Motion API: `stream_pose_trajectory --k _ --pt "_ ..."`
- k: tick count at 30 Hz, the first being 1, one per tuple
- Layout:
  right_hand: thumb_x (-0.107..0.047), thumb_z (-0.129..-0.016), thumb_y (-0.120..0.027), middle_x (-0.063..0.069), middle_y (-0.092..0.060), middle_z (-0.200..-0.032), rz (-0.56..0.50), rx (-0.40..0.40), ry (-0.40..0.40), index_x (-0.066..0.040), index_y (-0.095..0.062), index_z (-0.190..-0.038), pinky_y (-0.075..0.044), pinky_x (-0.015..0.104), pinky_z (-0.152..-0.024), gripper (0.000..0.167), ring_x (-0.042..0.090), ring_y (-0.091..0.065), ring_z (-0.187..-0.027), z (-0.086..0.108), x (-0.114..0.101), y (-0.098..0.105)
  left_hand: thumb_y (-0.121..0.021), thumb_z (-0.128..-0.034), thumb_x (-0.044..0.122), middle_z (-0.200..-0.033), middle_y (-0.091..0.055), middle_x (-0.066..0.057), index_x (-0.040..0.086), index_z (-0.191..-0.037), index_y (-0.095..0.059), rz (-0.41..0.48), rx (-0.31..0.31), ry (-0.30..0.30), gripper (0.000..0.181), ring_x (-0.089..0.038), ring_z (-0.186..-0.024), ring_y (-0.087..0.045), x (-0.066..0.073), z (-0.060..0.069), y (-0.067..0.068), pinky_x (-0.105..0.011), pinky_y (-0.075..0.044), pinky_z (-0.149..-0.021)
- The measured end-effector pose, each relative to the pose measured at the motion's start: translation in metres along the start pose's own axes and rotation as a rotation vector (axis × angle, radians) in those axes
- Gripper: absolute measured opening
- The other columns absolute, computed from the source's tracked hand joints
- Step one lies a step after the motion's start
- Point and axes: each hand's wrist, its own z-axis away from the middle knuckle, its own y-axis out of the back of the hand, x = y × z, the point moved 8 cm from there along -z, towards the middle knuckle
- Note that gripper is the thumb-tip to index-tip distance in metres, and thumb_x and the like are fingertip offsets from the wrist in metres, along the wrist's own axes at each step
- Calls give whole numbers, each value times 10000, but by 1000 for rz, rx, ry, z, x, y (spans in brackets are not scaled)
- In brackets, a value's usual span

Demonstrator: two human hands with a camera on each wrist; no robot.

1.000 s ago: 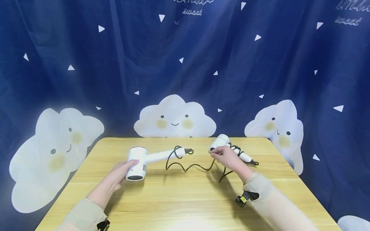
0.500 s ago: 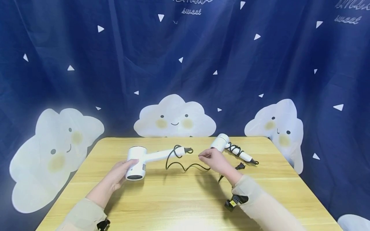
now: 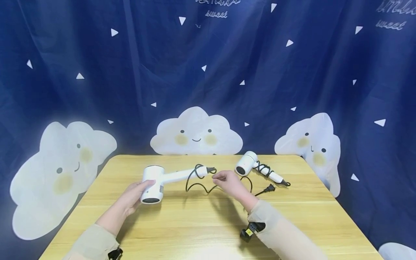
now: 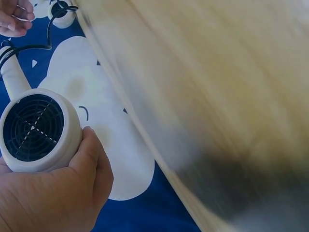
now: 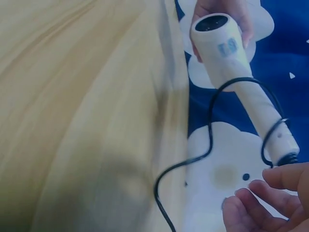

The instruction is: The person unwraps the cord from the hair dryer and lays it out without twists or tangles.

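Note:
In the head view my left hand (image 3: 132, 196) grips the barrel of a white hair dryer (image 3: 180, 176), held above the table with its handle pointing right. The left wrist view shows its round dark grille (image 4: 34, 126), with my thumb along the barrel's side. A black cord (image 5: 210, 128) loops round the handle and hangs down. My right hand (image 3: 230, 183) hovers just off the handle's end, by the cord's coiled sleeve (image 3: 211, 170). In the right wrist view its fingers are loosely bent, thumb apart, with nothing between them; whether the thumb touches the sleeve is unclear.
A second white hair dryer (image 3: 247, 163) lies at the back right of the wooden table (image 3: 182, 227), cord wound round its handle. A black plug (image 3: 269, 188) sits in front of it. Behind the table hangs a blue curtain (image 3: 208, 86) with clouds.
My right hand has moved left from beside the second hair dryer to the held dryer's handle end. The plug and the second dryer's nozzle have come into view. My left hand stays put.

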Motion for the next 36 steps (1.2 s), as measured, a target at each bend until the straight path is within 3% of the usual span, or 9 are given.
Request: stream_pose_trajectory --k 9,14,21,29,36 --pt "-76 -961 -642 160 -704 -1106 -105 6 -44 52 -688 -1153 -560 389 -843 236 279 -657 -987 -8 9 -31 -575 -994 318 -911 -713 -15 -158 -1275 -473 -9 2 17 562 -143 -845 -681 -3 0 0 -257 -555 -780" --pt "-66 -950 -647 173 -703 -1115 -96 14 -22 62 -686 -1128 -557 425 -869 223 310 -666 -1008 -15 12 -45 -572 -993 317 -923 -704 -4 -153 -1298 -438 -5 0 20 577 -133 -854 -673 -2 0 0 -251 -546 -787" --pt "-29 -923 -671 185 -680 -1160 -116 -27 10 78 -680 -1128 -567 371 -885 231 314 -682 -1033 -23 16 -65 -574 -996 321 -934 -701 -2 -152 -1317 -425 -5 3 24 591 -128 -862 -671 -2 0 -1 -248 -546 -790" --pt "-19 -912 -681 181 -706 -1121 -59 -43 48 47 -704 -1115 -579 347 -843 215 325 -688 -993 -23 9 -71 -572 -1000 321 -933 -689 -2 -154 -1321 -407 -8 3 22 596 -124 -852 -661 -5 -1 -1 -247 -544 -778" --pt "-78 -912 -701 108 -721 -1066 -25 -26 77 -13 -753 -1033 -570 322 -809 147 256 -683 -942 -21 5 -68 -562 -1007 305 -916 -692 6 -155 -1320 -410 1 -6 24 577 -119 -840 -661 -6 -3 -1 -244 -547 -768"
